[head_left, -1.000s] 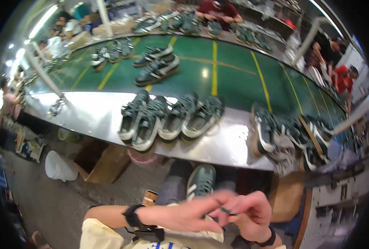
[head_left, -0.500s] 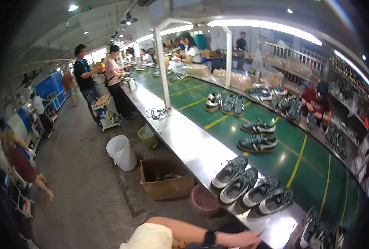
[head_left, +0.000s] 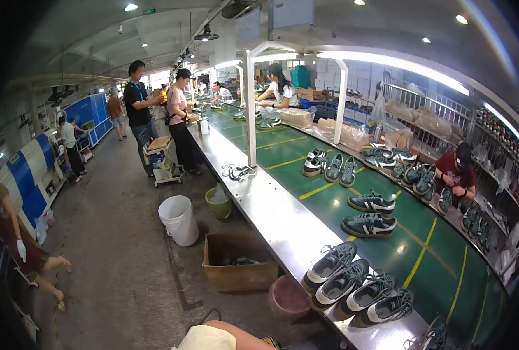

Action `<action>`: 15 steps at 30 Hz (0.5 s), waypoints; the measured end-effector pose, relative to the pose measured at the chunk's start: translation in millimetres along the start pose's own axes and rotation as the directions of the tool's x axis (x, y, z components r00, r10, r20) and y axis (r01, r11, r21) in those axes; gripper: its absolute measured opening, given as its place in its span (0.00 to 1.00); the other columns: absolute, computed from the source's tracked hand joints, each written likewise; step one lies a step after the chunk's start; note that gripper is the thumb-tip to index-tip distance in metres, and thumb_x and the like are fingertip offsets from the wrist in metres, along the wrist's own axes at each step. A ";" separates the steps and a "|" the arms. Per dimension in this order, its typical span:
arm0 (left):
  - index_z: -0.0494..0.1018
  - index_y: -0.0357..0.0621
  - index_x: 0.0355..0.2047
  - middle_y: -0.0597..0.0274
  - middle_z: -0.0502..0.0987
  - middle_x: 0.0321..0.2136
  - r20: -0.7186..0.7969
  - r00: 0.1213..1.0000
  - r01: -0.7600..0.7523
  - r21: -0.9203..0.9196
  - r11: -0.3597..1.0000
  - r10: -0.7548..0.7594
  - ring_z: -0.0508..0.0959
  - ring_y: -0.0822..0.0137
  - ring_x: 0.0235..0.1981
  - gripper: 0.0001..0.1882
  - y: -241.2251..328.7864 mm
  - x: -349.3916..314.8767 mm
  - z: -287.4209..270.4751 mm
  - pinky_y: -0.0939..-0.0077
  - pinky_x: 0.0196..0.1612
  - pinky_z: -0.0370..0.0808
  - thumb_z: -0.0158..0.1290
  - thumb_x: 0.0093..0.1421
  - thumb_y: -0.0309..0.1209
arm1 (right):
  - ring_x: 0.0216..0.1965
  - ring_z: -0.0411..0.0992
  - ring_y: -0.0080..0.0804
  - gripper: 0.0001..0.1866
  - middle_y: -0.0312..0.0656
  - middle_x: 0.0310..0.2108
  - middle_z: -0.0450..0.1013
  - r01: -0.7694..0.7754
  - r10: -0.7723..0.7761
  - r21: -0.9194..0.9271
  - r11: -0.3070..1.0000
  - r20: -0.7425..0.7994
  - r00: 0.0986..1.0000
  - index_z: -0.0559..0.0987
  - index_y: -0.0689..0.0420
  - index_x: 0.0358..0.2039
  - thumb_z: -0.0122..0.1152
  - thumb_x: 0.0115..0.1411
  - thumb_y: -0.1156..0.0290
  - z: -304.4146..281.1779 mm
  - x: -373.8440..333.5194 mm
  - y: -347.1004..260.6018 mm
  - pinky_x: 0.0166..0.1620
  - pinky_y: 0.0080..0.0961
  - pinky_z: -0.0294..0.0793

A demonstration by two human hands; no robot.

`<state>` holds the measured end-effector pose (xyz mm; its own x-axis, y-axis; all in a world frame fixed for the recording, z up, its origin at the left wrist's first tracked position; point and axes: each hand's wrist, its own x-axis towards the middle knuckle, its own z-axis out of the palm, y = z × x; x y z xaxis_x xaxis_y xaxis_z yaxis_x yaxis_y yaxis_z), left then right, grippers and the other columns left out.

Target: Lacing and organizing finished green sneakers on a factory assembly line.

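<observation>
Neither of my hands shows now; only my left arm (head_left: 239, 337), with a pale yellow sleeve (head_left: 210, 338), enters at the lower edge. Nearest to it, several dark green lace-up sneakers (head_left: 342, 286) with white heels stand side by side on the metal ledge (head_left: 271, 213). More sneakers are partly cut off at the lower right. On the green conveyor belt (head_left: 382, 265), a pair of sneakers (head_left: 369, 225) lies crosswise, and further off stand more sneakers (head_left: 340, 170). A tangle of pale and dark cords (head_left: 237, 172) rests on the ledge beside a white post.
Below the ledge are a cardboard box (head_left: 242, 277), a pink tub (head_left: 288, 298), a green bin (head_left: 218, 204) and a white bucket (head_left: 179, 221). Across the belt a co-worker in red (head_left: 455, 172) handles a shoe. Two people stand by a cart (head_left: 163, 160); another walks at left.
My left hand and wristband, by the ledge's near end before, have dropped out of view. The view has tilted up, so the scene sits lower. The person at left has moved nearer the edge.
</observation>
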<state>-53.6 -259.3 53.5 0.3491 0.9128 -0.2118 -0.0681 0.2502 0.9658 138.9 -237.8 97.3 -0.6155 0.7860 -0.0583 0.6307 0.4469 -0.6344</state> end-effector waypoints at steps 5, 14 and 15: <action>0.56 0.42 0.61 0.48 0.65 0.52 -0.168 0.982 -0.025 0.306 0.952 0.080 0.69 0.59 0.52 0.44 -96.2 -3.5 -3.0 0.68 0.51 0.69 0.65 0.49 0.43 | 0.37 0.73 0.32 0.29 0.47 0.38 0.74 -0.019 0.051 0.141 0.990 -0.224 0.973 0.66 0.60 0.56 0.62 0.54 0.79 -30.0 -29.1 17.2 0.45 0.27 0.72; 0.40 0.41 0.65 0.45 0.56 0.58 -0.019 0.957 -0.248 0.464 0.850 0.290 0.60 0.56 0.60 0.44 -102.2 -42.6 13.2 0.68 0.60 0.58 0.53 0.52 0.31 | 0.45 0.73 0.51 0.40 0.60 0.41 0.73 -0.379 0.351 0.318 0.869 0.143 0.925 0.55 0.67 0.61 0.62 0.55 0.61 57.0 -48.7 10.0 0.44 0.37 0.72; 0.45 0.40 0.64 0.50 0.65 0.54 -0.162 0.912 -0.260 0.483 0.836 0.378 0.67 0.61 0.55 0.38 -91.3 -38.2 18.1 0.72 0.57 0.64 0.50 0.56 0.26 | 0.43 0.73 0.56 0.38 0.63 0.40 0.73 -0.215 0.232 0.386 0.897 0.000 0.973 0.56 0.68 0.60 0.60 0.55 0.61 60.8 -48.6 26.6 0.42 0.40 0.72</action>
<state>-43.8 -322.9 -23.8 0.1409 0.9790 0.1473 0.3040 -0.1844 0.9347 156.8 -290.1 36.4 -0.4523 0.8681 -0.2045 0.5153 0.0671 -0.8544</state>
